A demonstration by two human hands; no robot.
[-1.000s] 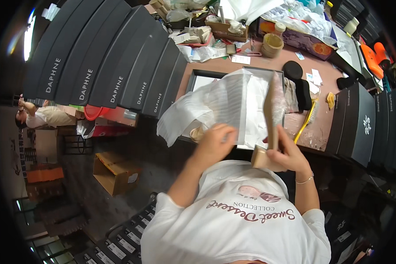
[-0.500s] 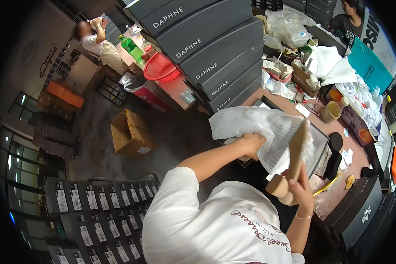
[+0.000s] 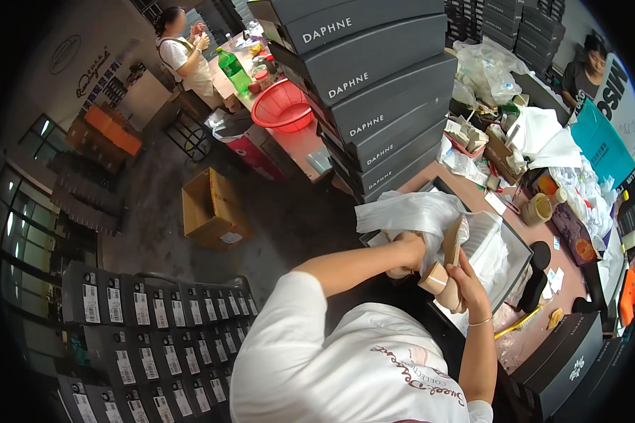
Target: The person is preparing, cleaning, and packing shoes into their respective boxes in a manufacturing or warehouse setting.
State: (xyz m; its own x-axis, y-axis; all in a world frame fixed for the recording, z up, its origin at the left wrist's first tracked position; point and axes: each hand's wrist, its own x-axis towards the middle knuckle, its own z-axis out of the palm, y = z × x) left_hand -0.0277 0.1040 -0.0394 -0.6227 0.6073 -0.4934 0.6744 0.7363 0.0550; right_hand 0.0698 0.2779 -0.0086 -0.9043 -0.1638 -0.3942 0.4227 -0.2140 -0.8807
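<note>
At the near side of an open black box (image 3: 519, 255), the right hand (image 3: 468, 285) is pinching a beige block-heeled shoe (image 3: 452, 249) between thumb and fingers. Beside it, the left hand (image 3: 409, 250) is bending at the edge of white wrapping paper (image 3: 409, 209); its fingertips are hiding, so I cannot tell its grip. Work seems to be standing midway: the box is lying open, the shoe's heel is showing bare, and wrapping looks unfinished. Loose paper is filling much of the box. Beyond, a jar (image 3: 537, 209) is holding something yellowish, and a purple carton (image 3: 570, 236) is brimming with crumpled white material (image 3: 578, 185). Farther off, a red basket (image 3: 282, 106) is sitting on another table (image 3: 300, 149).
</note>
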